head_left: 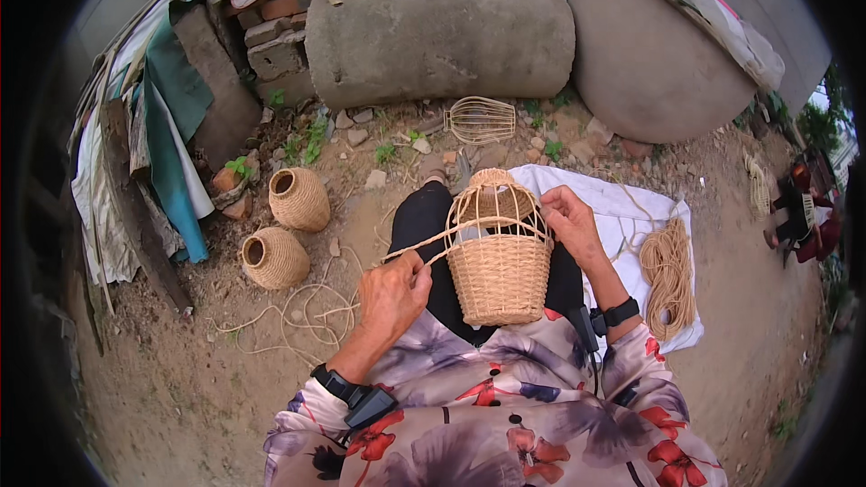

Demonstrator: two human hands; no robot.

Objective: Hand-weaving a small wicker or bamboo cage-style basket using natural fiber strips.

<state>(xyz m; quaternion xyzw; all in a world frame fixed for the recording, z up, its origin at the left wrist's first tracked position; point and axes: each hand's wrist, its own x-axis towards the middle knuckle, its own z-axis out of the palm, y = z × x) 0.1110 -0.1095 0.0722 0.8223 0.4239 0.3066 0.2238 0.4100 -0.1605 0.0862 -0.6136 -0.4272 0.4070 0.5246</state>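
A half-woven basket (499,281) sits between my knees. Its nearer part is a tight weave; beyond that, bare ribs run to a small woven end (492,179). My left hand (395,292) is closed on a tan twisted cord (435,242), with strands stretching from it to the ribs. At the basket's right side my right hand (572,227) has its thumb and fingers pinched together by a rib; its fingertips partly hide what is there. Loose cord (302,314) trails over the ground left of my left hand.
Two finished woven vessels (299,199) lie at the left. A coil of cord (667,280) rests on a white sheet (624,205) at the right. Ahead are a bare rib frame (481,120) and a concrete cylinder (439,41). A parked vehicle (806,212) stands far right.
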